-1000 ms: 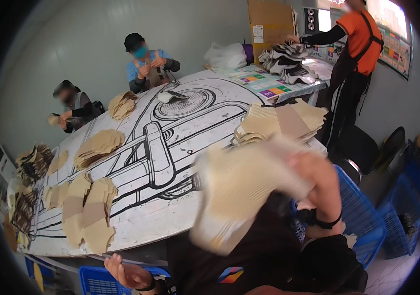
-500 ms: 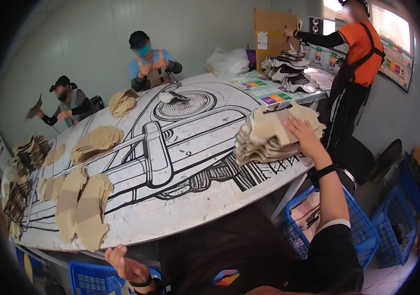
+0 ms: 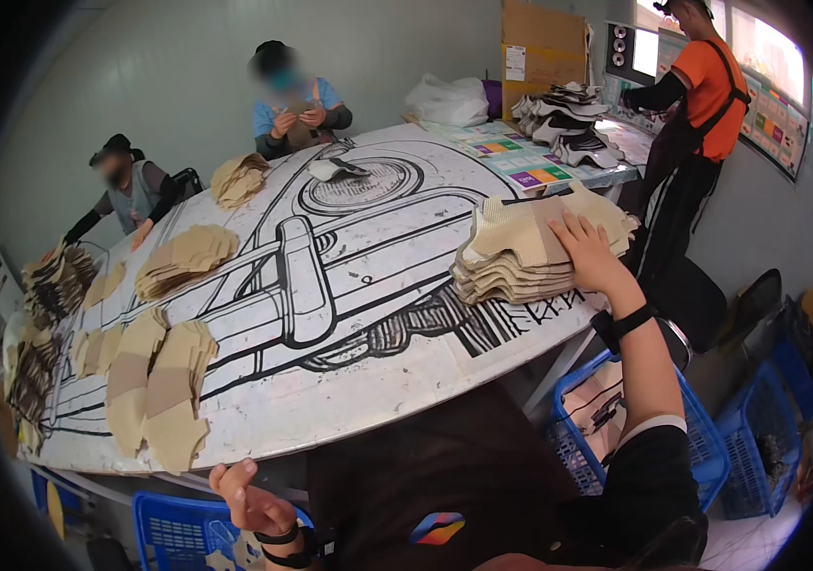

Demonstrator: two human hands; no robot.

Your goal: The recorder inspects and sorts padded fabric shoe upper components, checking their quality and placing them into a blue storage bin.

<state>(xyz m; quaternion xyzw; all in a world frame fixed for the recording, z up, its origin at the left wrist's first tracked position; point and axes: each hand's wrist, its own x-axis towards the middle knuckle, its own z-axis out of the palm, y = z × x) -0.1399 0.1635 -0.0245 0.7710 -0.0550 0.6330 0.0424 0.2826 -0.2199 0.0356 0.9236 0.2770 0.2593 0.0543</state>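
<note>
My right hand [image 3: 589, 255] lies with its fingers spread on top of a thick stack of beige cut fabric pieces [image 3: 511, 262] at the table's right end. The pieces look ribbed, with wavy layered edges and a browner band across the top one. My left hand [image 3: 252, 502] hangs just off the table's front edge, fingers loosely curled and apart, with nothing visible in it. Closest to it on the table are two overlapping piles of long beige pieces, a left pile [image 3: 128, 395] and a right pile [image 3: 176, 404].
The white table [image 3: 349, 400] carries a black line drawing. More beige piles [image 3: 188, 262] lie left and far. Dark pieces [image 3: 59, 281] are heaped at the left end. Blue baskets [image 3: 702, 447] stand below right, another blue basket [image 3: 173, 528] below left. Three co-workers stand or sit around.
My right hand stays on the stack; my left has risen slightly toward the table edge. The left co-worker's raised dark piece is down at the heap. The orange-shirted co-worker has lowered an arm.
</note>
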